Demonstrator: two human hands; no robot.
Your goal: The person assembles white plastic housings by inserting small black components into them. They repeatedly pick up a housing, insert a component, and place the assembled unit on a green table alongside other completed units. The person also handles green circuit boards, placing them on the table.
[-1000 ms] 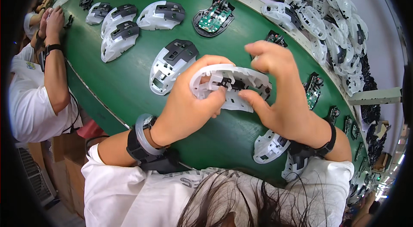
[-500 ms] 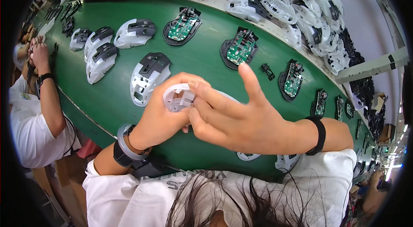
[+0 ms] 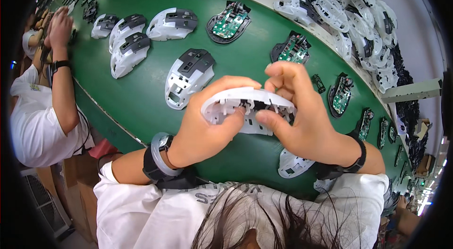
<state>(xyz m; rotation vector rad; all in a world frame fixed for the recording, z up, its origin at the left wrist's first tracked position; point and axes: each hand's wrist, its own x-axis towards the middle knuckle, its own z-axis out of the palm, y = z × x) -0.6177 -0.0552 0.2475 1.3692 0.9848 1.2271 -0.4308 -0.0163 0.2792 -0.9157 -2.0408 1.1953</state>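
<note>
Held in front of my chest is a white computer mouse shell [image 3: 231, 94], tilted so its hollow inside with ribs and dark parts faces me. My left hand [image 3: 203, 124] wraps its left end, thumb pressed inside the hollow. My right hand [image 3: 306, 119] grips the right end, its thumb at the lower edge and its fingers curled over the top. Just below the held shell, another white piece [image 3: 255, 126] is partly hidden by my hands. An assembled white-and-grey mouse top shell [image 3: 188, 79] lies on the green table beyond my left hand.
More top shells [image 3: 130, 55] lie at the left. Mouse bases with green circuit boards [image 3: 229, 22] run along the far side toward the right. A small black part [image 3: 318, 84] and a white shell [image 3: 292, 164] flank my right hand. White shells [image 3: 335, 13] are heaped beyond the table; a co-worker [image 3: 52, 103] sits left.
The shell has turned from end-on to lengthwise, showing its inside. My right hand has moved from the shell's near end to its right end. The view has shifted slightly.
</note>
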